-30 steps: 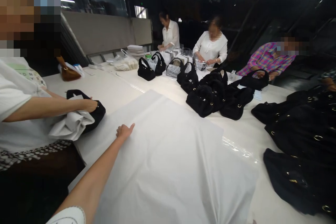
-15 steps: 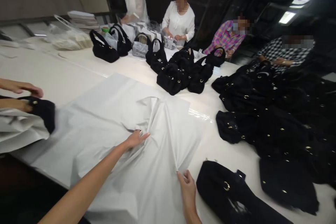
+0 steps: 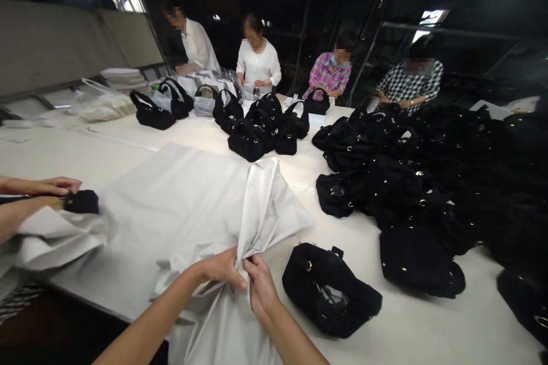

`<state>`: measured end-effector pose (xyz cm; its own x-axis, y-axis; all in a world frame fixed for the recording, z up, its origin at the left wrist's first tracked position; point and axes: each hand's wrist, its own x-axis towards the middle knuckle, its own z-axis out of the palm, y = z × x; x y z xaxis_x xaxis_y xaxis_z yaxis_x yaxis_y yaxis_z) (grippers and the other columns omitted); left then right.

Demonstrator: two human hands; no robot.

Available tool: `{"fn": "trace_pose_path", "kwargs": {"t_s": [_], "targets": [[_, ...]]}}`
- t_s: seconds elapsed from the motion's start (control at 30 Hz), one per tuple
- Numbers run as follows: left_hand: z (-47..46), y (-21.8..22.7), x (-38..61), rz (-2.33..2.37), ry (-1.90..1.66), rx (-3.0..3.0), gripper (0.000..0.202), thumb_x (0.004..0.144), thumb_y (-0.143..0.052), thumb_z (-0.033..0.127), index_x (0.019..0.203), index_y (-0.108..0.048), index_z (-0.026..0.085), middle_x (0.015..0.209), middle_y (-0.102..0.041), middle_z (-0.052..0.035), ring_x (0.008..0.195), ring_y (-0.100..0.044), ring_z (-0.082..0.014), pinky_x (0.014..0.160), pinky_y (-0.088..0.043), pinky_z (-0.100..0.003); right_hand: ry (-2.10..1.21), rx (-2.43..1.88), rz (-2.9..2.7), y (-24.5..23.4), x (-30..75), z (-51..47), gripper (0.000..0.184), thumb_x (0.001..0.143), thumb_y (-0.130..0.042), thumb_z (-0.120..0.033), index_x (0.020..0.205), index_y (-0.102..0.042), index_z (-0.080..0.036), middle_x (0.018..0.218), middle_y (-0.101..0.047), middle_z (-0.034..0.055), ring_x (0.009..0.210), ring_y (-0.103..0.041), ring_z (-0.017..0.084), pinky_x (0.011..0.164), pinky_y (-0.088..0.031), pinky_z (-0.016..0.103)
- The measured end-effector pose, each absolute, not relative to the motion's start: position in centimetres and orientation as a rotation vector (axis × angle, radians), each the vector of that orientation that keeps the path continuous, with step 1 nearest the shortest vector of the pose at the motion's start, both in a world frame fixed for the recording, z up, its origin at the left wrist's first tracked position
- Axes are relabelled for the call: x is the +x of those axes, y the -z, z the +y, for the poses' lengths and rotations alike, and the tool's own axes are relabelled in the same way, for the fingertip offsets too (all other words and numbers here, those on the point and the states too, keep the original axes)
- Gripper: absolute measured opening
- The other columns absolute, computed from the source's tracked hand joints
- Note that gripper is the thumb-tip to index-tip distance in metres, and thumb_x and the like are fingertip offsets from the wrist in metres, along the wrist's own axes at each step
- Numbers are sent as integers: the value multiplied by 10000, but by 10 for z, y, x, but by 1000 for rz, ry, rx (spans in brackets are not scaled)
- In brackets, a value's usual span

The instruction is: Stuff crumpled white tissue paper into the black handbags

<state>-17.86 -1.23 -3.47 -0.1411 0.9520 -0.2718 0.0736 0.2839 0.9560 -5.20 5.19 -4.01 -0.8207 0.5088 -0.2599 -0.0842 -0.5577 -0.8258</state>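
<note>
A large white paper sheet lies over the near part of the white table. My left hand and my right hand meet at its near middle, both closed on a bunched, lifted fold of the sheet. Just right of my hands lies a black handbag with its mouth open.
A heap of black handbags covers the right side, and more stand upright at the far middle. A neighbour's hands at the left hold a small black bag and white paper. Several people sit along the far edge.
My hands have come together and gathered the sheet into a raised fold; earlier the left lay flat on it and the right came in from the side. The view swung right.
</note>
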Motion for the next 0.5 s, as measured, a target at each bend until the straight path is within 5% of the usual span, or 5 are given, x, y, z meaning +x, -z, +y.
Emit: {"fn": "trace_pose_path", "kwargs": {"t_s": [0.13, 0.27, 0.4, 0.5], "targets": [[-5, -5, -158, 1918, -1055, 904, 499, 565, -597, 145, 1060, -633, 92, 893, -688, -53, 844, -627, -230, 727, -504, -298, -2363, -390, -1621, -6, -17, 88, 395, 831, -533, -368, 1127, -669, -145, 961, -692, 95, 866, -642, 230, 811, -516, 341], [-1, -44, -147, 2298, -832, 882, 398, 543, -515, 94, 905, -678, 106, 861, -709, -76, 846, -648, -263, 710, -487, -301, -1397, -327, -2309, -52, 22, 124, 322, 851, -561, -278, 1118, -698, -159, 1049, -688, 125, 1033, -611, 277, 959, -464, 435], [-3, -90, -122, 2273, -734, 1130, 299, 555, -541, 99, 810, -689, 153, 819, -725, -50, 803, -647, -244, 711, -496, -289, -472, 136, -2549, -94, 41, 148, 917, 673, -770, -184, 1483, -343, -211, 1519, -329, 148, 1409, -256, 348, 1150, -198, 584], [-2, -120, -90, 2164, -688, 1381, 209, 561, -602, 136, 750, -687, 159, 753, -717, -58, 741, -634, -235, 686, -501, -290, -236, 389, -2620, -114, 41, 156, 1175, 516, -867, -227, 1515, -249, -234, 1575, -174, 151, 1433, -139, 412, 1132, -117, 665]]}}
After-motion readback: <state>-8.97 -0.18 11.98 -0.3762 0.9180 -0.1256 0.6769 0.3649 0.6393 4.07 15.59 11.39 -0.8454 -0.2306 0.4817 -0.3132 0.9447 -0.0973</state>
